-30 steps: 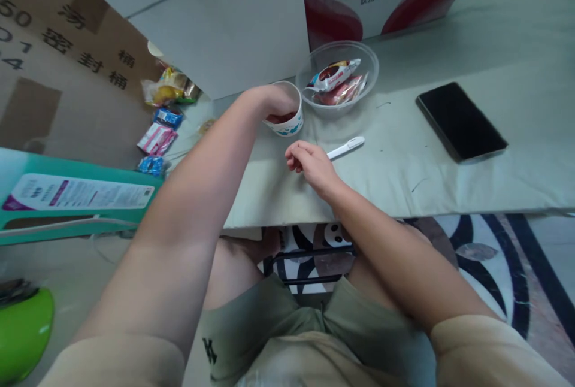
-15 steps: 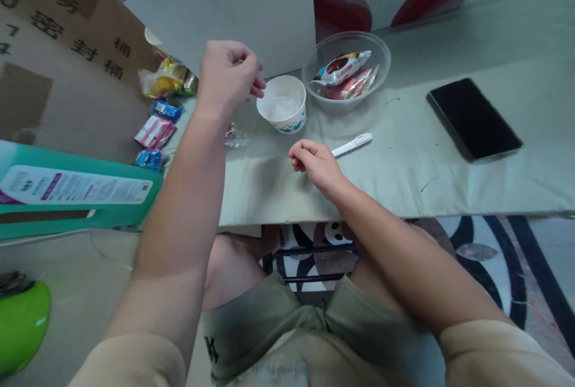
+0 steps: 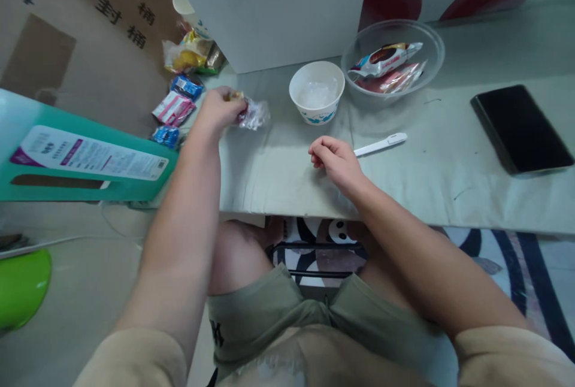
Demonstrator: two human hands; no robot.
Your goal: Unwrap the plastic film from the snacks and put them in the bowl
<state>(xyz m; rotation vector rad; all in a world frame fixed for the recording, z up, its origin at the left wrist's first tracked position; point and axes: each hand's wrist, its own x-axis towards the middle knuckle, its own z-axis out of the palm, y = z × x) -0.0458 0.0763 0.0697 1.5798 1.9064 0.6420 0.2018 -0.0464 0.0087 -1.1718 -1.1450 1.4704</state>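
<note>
Head view: left hand (image 3: 219,112) reaches to the table's left edge, its fingers pinching a crinkled clear wrapper (image 3: 254,115) that lies on the grey-green table cover (image 3: 278,171). Just right of the wrapper stands a white paper cup (image 3: 317,93) with something pale and translucent inside. Beyond the cup sits a clear plastic bowl (image 3: 393,59) holding wrapped snacks. Right hand (image 3: 336,160) rests on the cover near the table's front edge, fingers curled loosely inward, holding nothing that can be seen; a white pen (image 3: 380,144) lies just beside it. A black phone (image 3: 521,129) lies flat well to the right. Small snack packets (image 3: 174,108) lie past the table's left edge, by a teal box (image 3: 85,159).
</note>
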